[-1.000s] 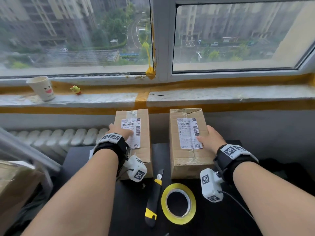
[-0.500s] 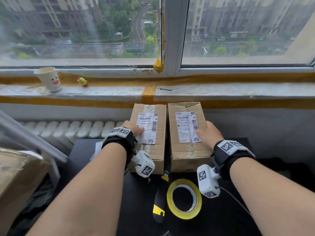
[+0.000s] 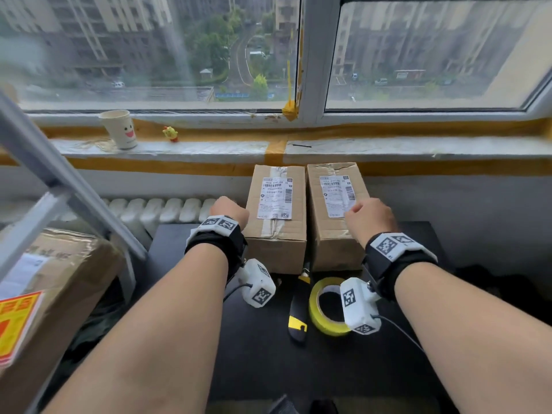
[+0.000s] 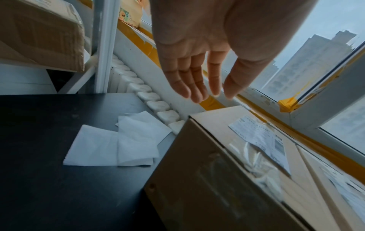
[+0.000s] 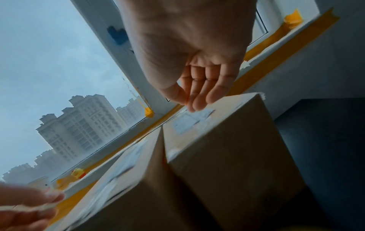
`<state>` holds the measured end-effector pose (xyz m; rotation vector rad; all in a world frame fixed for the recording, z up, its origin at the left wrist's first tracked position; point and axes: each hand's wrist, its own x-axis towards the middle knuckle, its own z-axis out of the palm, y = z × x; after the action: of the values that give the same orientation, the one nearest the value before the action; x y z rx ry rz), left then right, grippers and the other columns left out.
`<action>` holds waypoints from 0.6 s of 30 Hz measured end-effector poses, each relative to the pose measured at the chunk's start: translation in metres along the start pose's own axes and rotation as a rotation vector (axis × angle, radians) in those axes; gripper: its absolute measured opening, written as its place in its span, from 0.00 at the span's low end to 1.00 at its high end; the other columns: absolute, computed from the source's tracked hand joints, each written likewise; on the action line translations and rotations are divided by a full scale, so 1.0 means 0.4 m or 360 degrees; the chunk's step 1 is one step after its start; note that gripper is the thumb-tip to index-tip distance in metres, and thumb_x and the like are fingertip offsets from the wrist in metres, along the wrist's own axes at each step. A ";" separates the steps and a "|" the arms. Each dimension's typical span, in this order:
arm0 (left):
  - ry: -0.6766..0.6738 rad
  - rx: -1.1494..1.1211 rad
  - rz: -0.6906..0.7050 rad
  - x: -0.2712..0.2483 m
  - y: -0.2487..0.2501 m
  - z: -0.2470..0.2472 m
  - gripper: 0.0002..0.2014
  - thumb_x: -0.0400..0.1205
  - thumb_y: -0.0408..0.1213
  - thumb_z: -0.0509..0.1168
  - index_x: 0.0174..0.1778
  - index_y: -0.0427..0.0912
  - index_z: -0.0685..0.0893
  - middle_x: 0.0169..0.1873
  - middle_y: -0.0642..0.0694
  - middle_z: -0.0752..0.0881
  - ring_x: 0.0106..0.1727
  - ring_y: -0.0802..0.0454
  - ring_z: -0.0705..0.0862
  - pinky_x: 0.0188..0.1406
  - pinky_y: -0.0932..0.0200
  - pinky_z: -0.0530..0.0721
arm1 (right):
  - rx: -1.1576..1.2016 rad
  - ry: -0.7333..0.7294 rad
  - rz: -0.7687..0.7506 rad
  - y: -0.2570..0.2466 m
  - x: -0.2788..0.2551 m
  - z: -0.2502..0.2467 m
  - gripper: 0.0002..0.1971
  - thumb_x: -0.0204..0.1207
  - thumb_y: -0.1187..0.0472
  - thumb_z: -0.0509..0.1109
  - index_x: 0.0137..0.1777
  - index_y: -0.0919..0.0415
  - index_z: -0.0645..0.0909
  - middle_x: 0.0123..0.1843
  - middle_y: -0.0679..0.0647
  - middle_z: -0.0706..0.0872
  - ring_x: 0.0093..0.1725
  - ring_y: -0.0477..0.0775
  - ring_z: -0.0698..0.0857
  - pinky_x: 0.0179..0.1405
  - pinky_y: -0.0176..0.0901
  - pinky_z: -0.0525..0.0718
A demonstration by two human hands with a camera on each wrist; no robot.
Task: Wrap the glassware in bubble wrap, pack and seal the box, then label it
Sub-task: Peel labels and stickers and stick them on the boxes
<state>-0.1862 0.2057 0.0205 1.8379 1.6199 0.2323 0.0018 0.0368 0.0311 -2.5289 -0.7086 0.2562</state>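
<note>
Two taped cardboard boxes with white shipping labels stand side by side at the back of the black table point(image 3: 185, 339): the left box point(image 3: 277, 234) and the right box point(image 3: 334, 231). My left hand point(image 3: 228, 212) hovers by the left box's outer far corner. In the left wrist view that hand point(image 4: 205, 92) is open with straight fingers, above the left box point(image 4: 217, 171) and holding nothing. My right hand point(image 3: 369, 215) is over the right box's outer edge. Its relaxed fingers point(image 5: 199, 96) hang close over the right box point(image 5: 227, 156); contact is unclear.
A yellow tape roll point(image 3: 325, 306) and a black-and-yellow utility knife point(image 3: 298, 312) lie in front of the boxes. White tissue sheets point(image 4: 118, 143) lie left of them. A paper cup point(image 3: 119, 130) stands on the sill, and a large carton point(image 3: 44, 279) sits under a white frame point(image 3: 59, 180).
The two boxes were pushed together and now stand almost touching. Both hands have come off the boxes' outer sides and lifted.
</note>
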 end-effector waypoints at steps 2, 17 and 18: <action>-0.0052 -0.0047 0.0020 -0.015 -0.037 0.000 0.09 0.75 0.31 0.62 0.46 0.37 0.87 0.43 0.38 0.88 0.45 0.38 0.87 0.47 0.52 0.86 | 0.0046 -0.0023 0.0024 -0.012 -0.065 0.025 0.12 0.79 0.57 0.62 0.50 0.60 0.87 0.50 0.59 0.88 0.52 0.65 0.85 0.46 0.43 0.79; -0.0611 -0.0426 -0.0154 -0.112 -0.310 0.049 0.09 0.83 0.28 0.63 0.36 0.41 0.77 0.32 0.46 0.81 0.27 0.55 0.79 0.23 0.64 0.76 | -0.0135 -0.0678 0.0125 -0.025 -0.302 0.324 0.19 0.78 0.59 0.66 0.69 0.59 0.80 0.70 0.59 0.81 0.70 0.63 0.78 0.65 0.45 0.76; -0.0645 -0.0417 -0.0179 -0.110 -0.323 0.053 0.09 0.83 0.27 0.62 0.37 0.40 0.77 0.31 0.45 0.80 0.24 0.56 0.78 0.19 0.65 0.74 | -0.0171 -0.0680 0.0118 -0.021 -0.304 0.342 0.21 0.78 0.60 0.66 0.71 0.60 0.77 0.72 0.60 0.80 0.71 0.64 0.77 0.66 0.46 0.75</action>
<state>-0.2895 0.1578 -0.0578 1.4768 1.3343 0.0166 -0.1467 0.0351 -0.0766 -2.6317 -0.8030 0.8216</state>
